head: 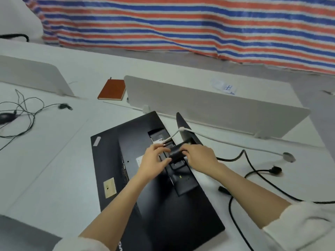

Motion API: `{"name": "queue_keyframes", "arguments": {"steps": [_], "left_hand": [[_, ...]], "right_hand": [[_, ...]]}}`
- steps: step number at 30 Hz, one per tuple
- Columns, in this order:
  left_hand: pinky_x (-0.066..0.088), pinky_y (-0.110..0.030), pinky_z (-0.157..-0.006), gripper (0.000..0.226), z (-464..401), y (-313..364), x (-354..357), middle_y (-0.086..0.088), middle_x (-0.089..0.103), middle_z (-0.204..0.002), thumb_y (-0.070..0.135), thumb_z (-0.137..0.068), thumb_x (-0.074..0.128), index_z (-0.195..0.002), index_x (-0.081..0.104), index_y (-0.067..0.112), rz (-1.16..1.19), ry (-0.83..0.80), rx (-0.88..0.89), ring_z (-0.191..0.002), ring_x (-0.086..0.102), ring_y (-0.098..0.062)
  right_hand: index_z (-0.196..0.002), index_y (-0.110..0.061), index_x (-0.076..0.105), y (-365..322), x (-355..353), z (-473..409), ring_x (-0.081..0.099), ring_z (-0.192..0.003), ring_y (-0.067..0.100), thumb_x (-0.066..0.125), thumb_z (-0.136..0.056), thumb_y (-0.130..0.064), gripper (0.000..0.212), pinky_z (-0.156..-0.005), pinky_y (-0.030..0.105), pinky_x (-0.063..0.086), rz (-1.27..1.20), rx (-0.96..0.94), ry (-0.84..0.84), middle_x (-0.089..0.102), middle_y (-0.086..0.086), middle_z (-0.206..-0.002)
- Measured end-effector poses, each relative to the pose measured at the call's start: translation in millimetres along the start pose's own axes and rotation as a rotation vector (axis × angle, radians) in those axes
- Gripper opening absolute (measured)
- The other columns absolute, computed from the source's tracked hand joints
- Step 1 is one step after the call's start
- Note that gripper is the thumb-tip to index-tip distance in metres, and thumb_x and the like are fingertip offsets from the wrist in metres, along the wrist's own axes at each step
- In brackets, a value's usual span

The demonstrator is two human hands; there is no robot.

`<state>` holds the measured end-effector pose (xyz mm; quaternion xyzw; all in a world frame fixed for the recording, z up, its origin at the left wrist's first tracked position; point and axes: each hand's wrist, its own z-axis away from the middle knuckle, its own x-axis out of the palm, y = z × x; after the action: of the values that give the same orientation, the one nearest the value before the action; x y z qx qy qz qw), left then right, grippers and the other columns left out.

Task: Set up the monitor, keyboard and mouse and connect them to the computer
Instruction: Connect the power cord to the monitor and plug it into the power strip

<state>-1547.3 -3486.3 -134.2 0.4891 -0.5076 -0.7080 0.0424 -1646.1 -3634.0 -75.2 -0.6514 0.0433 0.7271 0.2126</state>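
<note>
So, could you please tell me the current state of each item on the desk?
monitor: face down, back up
stand neck: gripped by both hands at the monitor's back
stand base: tilted up off the desk
left hand: grips the neck
right hand: grips the neck
white cable: runs to the monitor's back
black power cable: loose, plug free
notebook: closed

An office: white desk (54, 160) split by low grey divider screens (208, 105) at 12 o'clock, brown notebook (112, 89) at 11, striped tarpaulin (181, 24) hanging beyond.
</note>
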Motion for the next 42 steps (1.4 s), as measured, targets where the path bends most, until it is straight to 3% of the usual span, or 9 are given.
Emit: {"name": "queue_keyframes", "arguments": {"steps": [4, 9, 14, 17, 20, 26, 32, 36, 42], "left_hand": [[0.029, -0.035, -0.109, 0.041, 16, -36, 19, -0.004, 0.044, -0.138, 0.031, -0.09, 0.057, -0.13, 0.053, 0.021, -0.15, -0.016, -0.139, -0.131, 0.036, -0.021], [0.009, -0.045, -0.116, 0.047, 36, -55, 39, -0.005, 0.028, -0.15, 0.036, -0.094, 0.048, -0.139, 0.041, 0.024, -0.379, 0.059, -0.198, -0.143, 0.015, -0.025], [0.007, -0.048, -0.116, 0.046, 41, -57, 53, -0.008, 0.033, -0.149, 0.039, -0.094, 0.042, -0.136, 0.045, 0.021, -0.38, 0.152, -0.187, -0.143, 0.016, -0.026], [0.01, -0.048, -0.115, 0.06, 41, -56, 57, -0.008, 0.037, -0.148, 0.049, -0.086, 0.025, -0.134, 0.048, 0.021, -0.388, 0.202, -0.181, -0.143, 0.02, -0.026], [0.011, -0.053, -0.114, 0.059, 41, -56, 60, -0.008, 0.038, -0.148, 0.047, -0.086, 0.025, -0.132, 0.05, 0.022, -0.422, 0.22, -0.201, -0.142, 0.021, -0.026], [-0.01, -0.064, -0.107, 0.058, 39, -51, 61, 0.005, 0.01, -0.158, 0.06, -0.086, 0.031, -0.141, 0.03, 0.042, -0.459, 0.135, -0.436, -0.145, -0.006, -0.026], [-0.005, -0.061, -0.111, 0.071, 41, -55, 57, 0.007, 0.005, -0.159, 0.072, -0.079, 0.028, -0.144, 0.02, 0.045, -0.448, 0.131, -0.493, -0.145, -0.012, -0.027], [-0.003, -0.062, -0.11, 0.07, 38, -54, 58, 0.005, 0.008, -0.158, 0.071, -0.079, 0.03, -0.143, 0.023, 0.044, -0.452, 0.14, -0.482, -0.145, -0.01, -0.027], [-0.001, -0.063, -0.11, 0.072, 38, -55, 58, 0.004, 0.011, -0.158, 0.073, -0.077, 0.024, -0.143, 0.025, 0.044, -0.472, 0.152, -0.479, -0.145, -0.006, -0.028]], "right_hand": [[-0.123, -0.027, 0.052, 17, 47, 16, 0.059, -0.1, 0.028, 0.039, -0.095, -0.015, 0.033, -0.068, 0.032, 0.038, 0.002, 0.044, -0.123, 0.062, 0.002, -0.116], [-0.115, -0.012, 0.051, 27, 81, 31, 0.055, -0.1, 0.027, 0.041, -0.087, -0.001, 0.032, -0.066, 0.029, 0.034, 0.04, 0.096, -0.092, 0.055, 0.007, -0.116], [-0.139, -0.024, 0.04, 24, 103, 27, 0.04, -0.12, 0.027, 0.048, -0.088, -0.007, 0.055, -0.094, 0.038, 0.032, 0.041, 0.009, -0.061, 0.043, 0.005, -0.128], [-0.125, -0.029, 0.058, 23, 110, 24, 0.055, -0.1, 0.029, 0.072, -0.078, -0.023, 0.049, -0.081, 0.045, 0.042, 0.09, -0.131, 0.061, 0.057, 0.005, -0.112], [-0.097, -0.024, 0.071, 24, 116, 17, 0.06, -0.08, 0.027, 0.087, -0.059, -0.03, 0.042, -0.064, 0.04, 0.048, 0.081, -0.169, 0.168, 0.062, 0.004, -0.087], [-0.091, -0.016, 0.068, 36, 130, 16, 0.036, -0.083, 0.019, 0.078, -0.07, -0.022, 0.024, -0.061, 0.036, 0.044, -0.1, -0.263, 0.239, 0.058, 0.003, -0.084], [-0.079, -0.012, 0.069, 28, 133, 5, 0.033, -0.083, 0.018, 0.082, -0.065, -0.015, 0.019, -0.063, 0.035, 0.04, -0.137, -0.215, 0.259, 0.055, 0.007, -0.079], [-0.08, -0.011, 0.068, 34, 132, 0, 0.032, -0.082, 0.019, 0.08, -0.067, -0.011, 0.018, -0.064, 0.034, 0.033, -0.14, -0.284, 0.218, 0.055, 0.008, -0.081], [-0.085, -0.013, 0.07, 28, 137, 1, 0.034, -0.084, 0.019, 0.08, -0.066, -0.011, 0.021, -0.063, 0.036, 0.041, -0.162, -0.328, 0.22, 0.055, 0.007, -0.081]]}}
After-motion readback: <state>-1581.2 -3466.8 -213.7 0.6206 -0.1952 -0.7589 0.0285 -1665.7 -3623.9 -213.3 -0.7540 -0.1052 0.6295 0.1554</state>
